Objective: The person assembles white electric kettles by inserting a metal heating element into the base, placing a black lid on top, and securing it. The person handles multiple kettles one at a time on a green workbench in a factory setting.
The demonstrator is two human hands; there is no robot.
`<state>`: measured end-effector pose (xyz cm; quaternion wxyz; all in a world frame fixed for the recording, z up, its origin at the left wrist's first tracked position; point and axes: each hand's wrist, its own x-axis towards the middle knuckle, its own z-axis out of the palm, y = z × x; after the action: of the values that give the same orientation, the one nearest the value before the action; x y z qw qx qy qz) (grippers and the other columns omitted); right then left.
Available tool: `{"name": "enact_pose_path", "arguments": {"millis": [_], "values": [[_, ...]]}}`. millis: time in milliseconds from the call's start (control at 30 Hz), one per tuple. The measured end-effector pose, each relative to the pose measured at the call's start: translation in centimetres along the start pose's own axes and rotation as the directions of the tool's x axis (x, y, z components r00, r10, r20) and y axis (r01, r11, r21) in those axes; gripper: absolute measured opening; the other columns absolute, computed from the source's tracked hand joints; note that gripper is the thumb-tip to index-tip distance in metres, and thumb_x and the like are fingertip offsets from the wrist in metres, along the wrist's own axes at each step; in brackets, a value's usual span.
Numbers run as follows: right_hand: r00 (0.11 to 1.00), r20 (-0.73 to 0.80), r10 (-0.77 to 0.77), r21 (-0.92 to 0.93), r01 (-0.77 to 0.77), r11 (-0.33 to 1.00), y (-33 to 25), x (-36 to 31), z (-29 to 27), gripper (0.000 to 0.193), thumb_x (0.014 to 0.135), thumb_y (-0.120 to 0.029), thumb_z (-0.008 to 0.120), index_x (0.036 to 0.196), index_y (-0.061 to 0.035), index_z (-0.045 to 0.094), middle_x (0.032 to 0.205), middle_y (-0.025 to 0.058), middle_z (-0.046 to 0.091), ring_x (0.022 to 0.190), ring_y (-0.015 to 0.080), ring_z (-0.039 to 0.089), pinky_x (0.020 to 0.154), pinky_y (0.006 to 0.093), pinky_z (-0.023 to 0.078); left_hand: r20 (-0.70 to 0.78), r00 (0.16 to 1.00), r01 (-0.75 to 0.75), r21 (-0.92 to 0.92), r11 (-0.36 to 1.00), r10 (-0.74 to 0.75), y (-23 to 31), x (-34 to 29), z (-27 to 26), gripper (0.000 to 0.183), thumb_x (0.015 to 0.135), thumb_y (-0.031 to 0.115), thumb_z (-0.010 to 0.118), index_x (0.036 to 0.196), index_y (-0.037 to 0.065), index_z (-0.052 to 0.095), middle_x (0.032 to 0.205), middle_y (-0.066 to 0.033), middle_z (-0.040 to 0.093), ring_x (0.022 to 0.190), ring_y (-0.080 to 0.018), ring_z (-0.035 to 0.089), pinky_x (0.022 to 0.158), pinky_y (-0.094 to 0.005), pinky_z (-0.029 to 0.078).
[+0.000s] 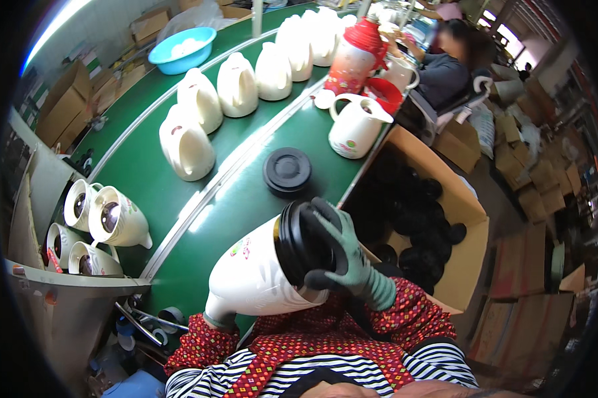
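A white thermos jug with a small flower print lies tilted across my lap, its bottom end toward the right. My left hand, gloved, supports it at the left end; its fingers are hidden by the jug. On the other end sits a black base cap, and my right hand, in a green glove with dark-coated fingers, is closed around its rim. A second black cap lies on the green table just beyond the jug.
Several white jugs stand along the table, others lie at left. A jug and red thermos stand far right. A cardboard box at right holds black caps. A blue basin is farther back; a co-worker sits beyond.
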<state>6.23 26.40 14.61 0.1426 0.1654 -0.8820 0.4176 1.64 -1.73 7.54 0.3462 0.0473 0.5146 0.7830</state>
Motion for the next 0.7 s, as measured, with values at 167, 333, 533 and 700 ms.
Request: {"name": "enact_pose_path", "arguments": {"millis": [167, 333, 533, 700], "values": [[0.995, -0.066, 0.078, 0.115, -0.07, 0.991, -2.4, -6.2, -1.0, 0.106, 0.079, -0.063, 0.08, 0.162, -0.0078, 0.043, 0.163, 0.0278, 0.035, 0.149, 0.0463, 0.035, 0.122, 0.0559, 0.027, 0.077, 0.996, 0.035, 0.188, 0.981, -0.05, -1.5, -0.8, 2.9, 0.052, 0.112, 0.031, 0.049, 0.157, 0.006, 0.048, 0.157, -0.0149, 0.055, 0.144, -0.0283, 0.053, 0.12, -0.0432, 0.041], [0.991, -0.118, 0.065, 0.183, -0.042, 0.982, -3.8, -10.1, -2.2, 0.104, 0.081, -0.059, 0.081, 0.163, -0.0074, 0.042, 0.163, 0.0278, 0.034, 0.152, 0.0469, 0.031, 0.125, 0.0556, 0.024, 0.213, 0.975, 0.031, 0.173, 0.984, -0.068, -2.9, -0.9, 3.9, 0.051, 0.111, 0.027, 0.054, 0.159, 0.009, 0.048, 0.155, -0.008, 0.057, 0.14, -0.0203, 0.055, 0.117, -0.0375, 0.043], [0.926, -0.314, 0.209, 0.578, 0.011, 0.816, -3.0, -12.9, -0.9, 0.097, 0.092, -0.05, 0.076, 0.164, -0.0011, 0.035, 0.168, 0.021, 0.032, 0.156, 0.0361, 0.031, 0.128, 0.0476, 0.022, 0.237, 0.923, -0.372, 0.344, 0.862, 0.303, 1.4, -1.4, 10.3, 0.048, 0.107, 0.017, 0.056, 0.153, 0.003, 0.051, 0.142, -0.0143, 0.064, 0.123, -0.0245, 0.066, 0.112, -0.0408, 0.048], [0.893, 0.052, 0.446, 0.951, -0.181, 0.251, -0.3, -14.1, -0.1, 0.061, 0.113, -0.033, 0.048, 0.165, -0.0031, 0.033, 0.163, 0.0097, 0.045, 0.148, 0.0197, 0.046, 0.122, 0.0353, 0.037, 0.446, 0.5, -0.6, 0.796, -0.074, 0.742, 2.7, -1.0, 7.1, 0.065, 0.084, -0.002, 0.078, 0.146, -0.006, 0.056, 0.124, -0.0255, 0.072, 0.09, -0.0235, 0.076, 0.078, -0.0373, 0.063]]}}
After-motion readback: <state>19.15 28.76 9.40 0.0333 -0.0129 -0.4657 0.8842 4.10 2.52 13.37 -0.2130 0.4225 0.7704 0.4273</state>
